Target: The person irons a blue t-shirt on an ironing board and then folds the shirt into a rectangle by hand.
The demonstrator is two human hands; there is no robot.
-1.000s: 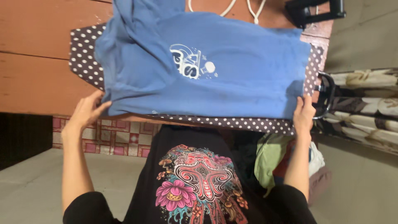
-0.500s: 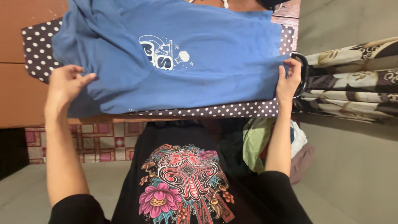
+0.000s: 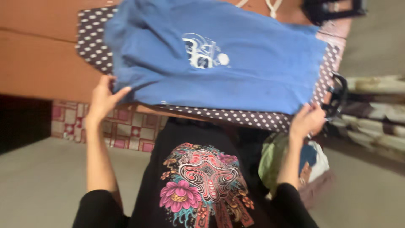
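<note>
Nearest the camera is the person's own black top with a multicoloured flower print point(image 3: 202, 185), filling the lower centre of the view. Both forearms rise from black sleeves toward the work surface. The left hand point(image 3: 101, 99) is closed on the near left corner of the blue T-shirt point(image 3: 228, 63), thumb on top of the cloth and fingers curled beneath the edge. The right hand point(image 3: 307, 121) is closed on the near right corner of the same garment, gripping the hem where it hangs over the edge. The blue T-shirt lies spread flat between the two hands, long axis running left to right across the view and tilted slightly down toward the right; its white printed motif point(image 3: 204, 50) faces up, left of the garment's centre. The garment rests on a dark polka-dot cover point(image 3: 90, 40), which shows beyond the cloth at the left, along the near edge and at the right. This cover lies on a brown wooden bench point(image 3: 38, 63). A pile of mixed clothing point(image 3: 312, 158) sits low beside the right forearm. Farther right, striped folded fabric point(image 3: 375, 105) is blurred.
</note>
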